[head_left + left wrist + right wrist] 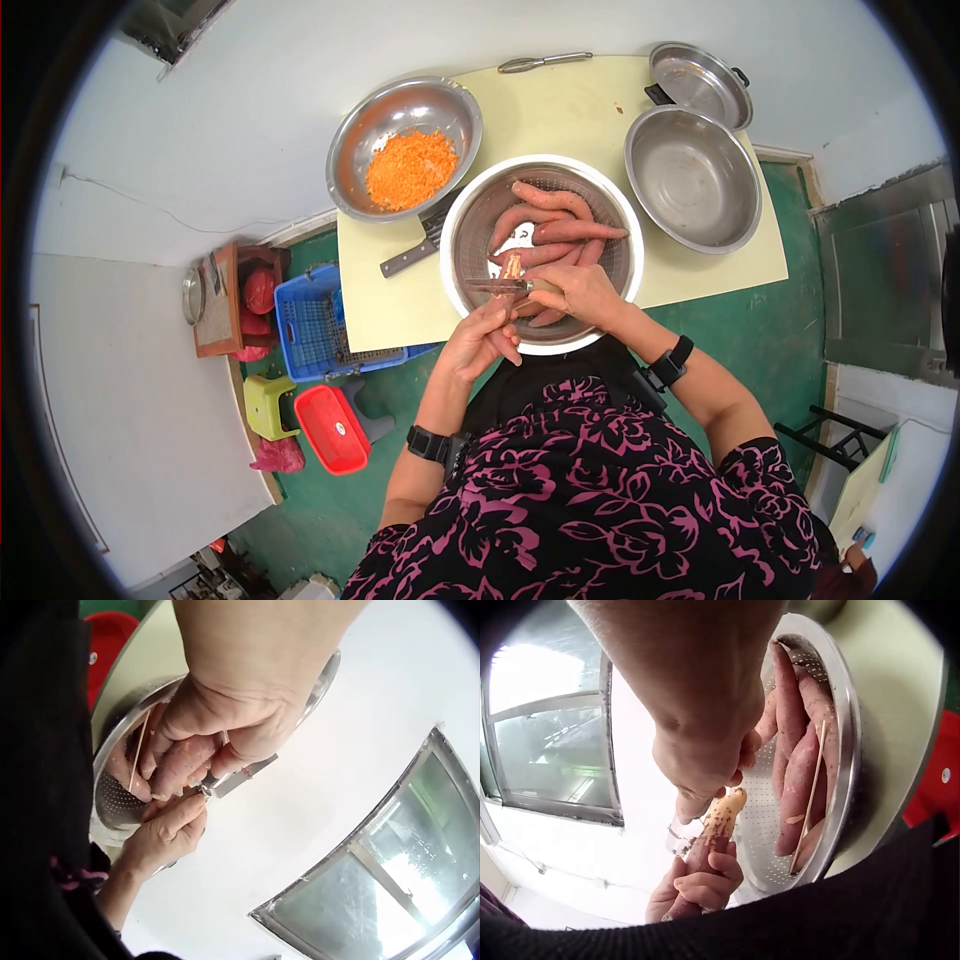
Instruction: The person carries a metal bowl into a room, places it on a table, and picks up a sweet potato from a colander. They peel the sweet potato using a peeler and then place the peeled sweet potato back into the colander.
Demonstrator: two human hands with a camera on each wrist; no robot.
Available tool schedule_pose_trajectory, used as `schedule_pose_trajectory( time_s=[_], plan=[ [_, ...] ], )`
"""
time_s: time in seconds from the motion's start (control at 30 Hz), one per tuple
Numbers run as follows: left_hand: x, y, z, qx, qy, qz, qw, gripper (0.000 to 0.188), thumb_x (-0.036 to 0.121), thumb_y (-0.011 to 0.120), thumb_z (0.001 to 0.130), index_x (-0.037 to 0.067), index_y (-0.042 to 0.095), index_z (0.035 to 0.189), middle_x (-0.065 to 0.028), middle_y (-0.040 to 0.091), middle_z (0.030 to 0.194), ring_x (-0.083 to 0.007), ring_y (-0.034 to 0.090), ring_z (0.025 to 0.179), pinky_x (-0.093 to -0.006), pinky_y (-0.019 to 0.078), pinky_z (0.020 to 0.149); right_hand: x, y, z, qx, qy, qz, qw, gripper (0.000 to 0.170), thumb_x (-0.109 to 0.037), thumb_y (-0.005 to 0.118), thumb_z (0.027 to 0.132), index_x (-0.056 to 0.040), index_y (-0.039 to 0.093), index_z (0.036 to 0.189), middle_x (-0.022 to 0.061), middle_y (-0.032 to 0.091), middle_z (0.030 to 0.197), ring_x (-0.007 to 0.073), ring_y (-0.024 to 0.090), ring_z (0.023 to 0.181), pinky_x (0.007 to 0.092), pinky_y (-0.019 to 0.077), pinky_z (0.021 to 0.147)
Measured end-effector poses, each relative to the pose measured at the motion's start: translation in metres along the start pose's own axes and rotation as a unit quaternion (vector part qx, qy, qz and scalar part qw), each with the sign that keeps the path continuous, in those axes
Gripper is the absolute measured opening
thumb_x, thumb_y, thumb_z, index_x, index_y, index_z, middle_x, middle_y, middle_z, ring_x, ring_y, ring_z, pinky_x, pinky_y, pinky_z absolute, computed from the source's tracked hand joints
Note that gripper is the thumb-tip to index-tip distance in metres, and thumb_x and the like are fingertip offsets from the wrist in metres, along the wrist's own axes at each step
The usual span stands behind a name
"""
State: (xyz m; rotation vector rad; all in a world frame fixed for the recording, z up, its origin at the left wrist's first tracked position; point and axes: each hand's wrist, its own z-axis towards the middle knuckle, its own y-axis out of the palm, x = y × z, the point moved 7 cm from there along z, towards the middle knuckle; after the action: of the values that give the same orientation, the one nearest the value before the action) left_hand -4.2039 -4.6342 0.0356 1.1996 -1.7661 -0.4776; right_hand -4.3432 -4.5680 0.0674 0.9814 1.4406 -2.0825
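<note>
A partly bared sweet potato [718,825] is at the center of the head view, over the near side of the colander [540,162]. Pale flesh shows at its far end, with flecks of skin. That bare end looks slick, so it could turn under pressure.

The left hand [475,340] grips the skin-covered end, fingers and thumb curled round it. The right hand [580,295] holds a bladed tool [498,286] by its handle, fingers closed, the metal lying across the root. The blade sits close to the left fingertips; a slip or an overlong stroke toward them could cut.

More sweet potatoes [580,231] lie in the colander, where a thin stick [810,799] leans among them and might snag a finger. Left of the rim, a knife [408,258] points its handle outward; a careless forearm could knock it. At upper left, orange shreds [410,172] sit in an uncovered bowl [350,150], where flying scraps could land.
</note>
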Motion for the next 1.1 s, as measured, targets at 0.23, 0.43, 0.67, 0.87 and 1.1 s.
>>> schedule_pose_trajectory(
  time_s=[0.23,0.43,0.67,0.87,1.1],
  plan=[
    [-0.003,-0.009,-0.002,-0.014,-0.015,0.009,1.000,0.032,0.015,0.058,0.085,-0.002,0.047,0.109,-0.0053,0.054,0.088,-0.0132,0.054,0.071,-0.0303,0.0491,0.067,0.036,-0.017,0.001,0.059,0.073,-0.090,0.992,0.030,-0.041,0.055,0.081,-0.0132,0.063,0.089,0.0090,0.063,0.078,0.0313,0.061,0.067,0.0408,0.0486,0.058],
    [-0.004,-0.012,-0.001,0.021,-0.004,-0.013,1.000,0.025,0.015,0.057,0.086,-0.001,0.048,0.104,-0.0059,0.054,0.087,-0.0143,0.054,0.073,-0.0307,0.0492,0.067,0.026,-0.024,0.000,0.066,0.096,-0.003,0.993,0.030,-0.039,0.055,0.083,-0.0103,0.063,0.090,0.0100,0.063,0.077,0.0293,0.062,0.071,0.0394,0.0487,0.061],
    [0.004,-0.011,-0.001,0.061,0.034,0.155,0.985,0.033,0.012,0.055,0.086,-0.002,0.041,0.112,-0.0054,0.053,0.078,-0.0147,0.055,0.068,-0.0297,0.0492,0.065,-0.014,-0.005,0.003,-0.032,-0.040,-0.027,0.998,0.026,-0.034,0.060,0.078,-0.0107,0.063,0.089,0.0060,0.063,0.075,0.0234,0.061,0.072,0.0363,0.0471,0.061],
    [0.009,-0.006,-0.011,0.113,0.035,0.282,0.952,0.038,0.009,0.054,0.085,-0.004,0.038,0.116,-0.0040,0.050,0.073,-0.0128,0.053,0.065,-0.0232,0.0483,0.052,0.002,-0.023,0.009,0.023,-0.085,-0.130,0.988,0.028,-0.037,0.059,0.079,-0.0102,0.063,0.084,0.0077,0.063,0.075,0.0259,0.062,0.070,0.0382,0.0476,0.059],
    [0.009,-0.012,-0.014,0.115,0.036,0.255,0.959,0.036,0.010,0.055,0.085,-0.005,0.040,0.114,-0.0040,0.050,0.075,-0.0119,0.052,0.066,-0.0257,0.0483,0.063,0.037,-0.026,0.005,0.053,0.070,-0.030,0.996,0.032,-0.039,0.057,0.081,-0.0089,0.063,0.087,0.0106,0.063,0.076,0.0302,0.061,0.072,0.0393,0.0473,0.063]
  ],
)
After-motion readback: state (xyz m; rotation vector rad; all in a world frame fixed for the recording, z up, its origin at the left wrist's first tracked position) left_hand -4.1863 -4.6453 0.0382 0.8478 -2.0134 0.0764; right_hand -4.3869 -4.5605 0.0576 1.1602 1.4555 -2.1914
